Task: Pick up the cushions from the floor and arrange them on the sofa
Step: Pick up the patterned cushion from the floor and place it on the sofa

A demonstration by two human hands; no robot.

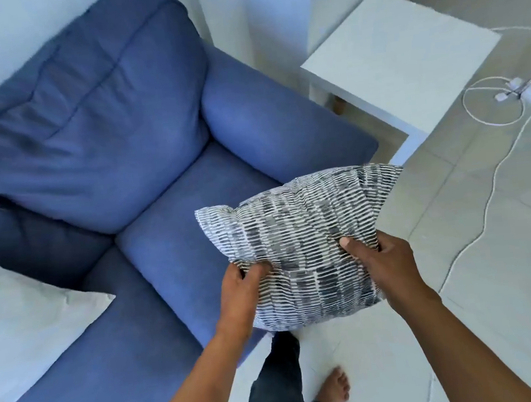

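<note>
I hold a grey-and-white striped cushion [297, 236] in the air over the front right corner of the blue sofa [95, 126]. My left hand [241, 284] grips its near left edge. My right hand [383, 264] pinches its near right side, thumb pressed into the fabric. A plain white cushion [26, 321] lies on the sofa seat at the left, leaning toward the backrest. The sofa's right seat section and right armrest [275, 115] carry nothing.
A white side table [405, 54] stands right of the armrest. A white cable [495, 172] and a power strip [526, 91] lie on the pale tiled floor at the right. My bare foot [333, 392] and dark trouser leg are below the cushion.
</note>
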